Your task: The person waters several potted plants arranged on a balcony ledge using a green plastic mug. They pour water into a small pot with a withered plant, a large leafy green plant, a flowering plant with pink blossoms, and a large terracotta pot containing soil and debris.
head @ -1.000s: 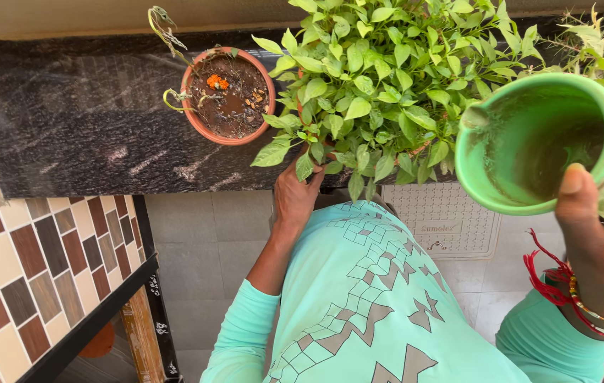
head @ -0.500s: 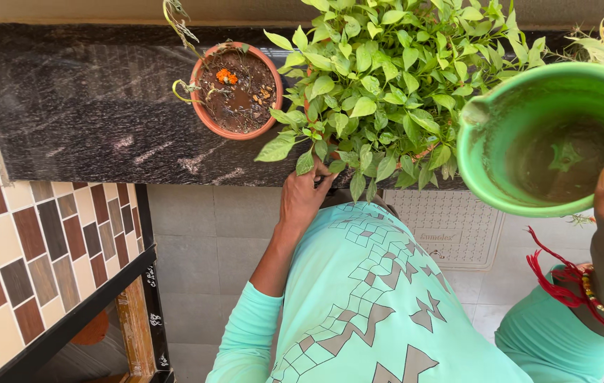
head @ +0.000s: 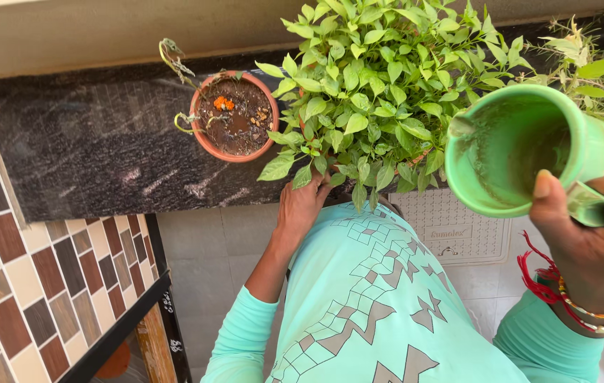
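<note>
Green mug (head: 529,152) being gripped at handle by right hand (head: 589,237), thumb lying against rim; mug being held tilted, mouth toward camera, beside leafy plant (head: 380,78). Left hand (head: 302,206) being pressed against ledge (head: 96,156) edge under foliage, fingers tucked among leaves; whether closed on anything cannot be told. Clay pot (head: 234,117) of soil being carried on ledge, just left of plant.

A home balcony: potted plants (head: 380,92) line a dark stone ledge (head: 103,156) above a tiled floor (head: 210,248).
</note>
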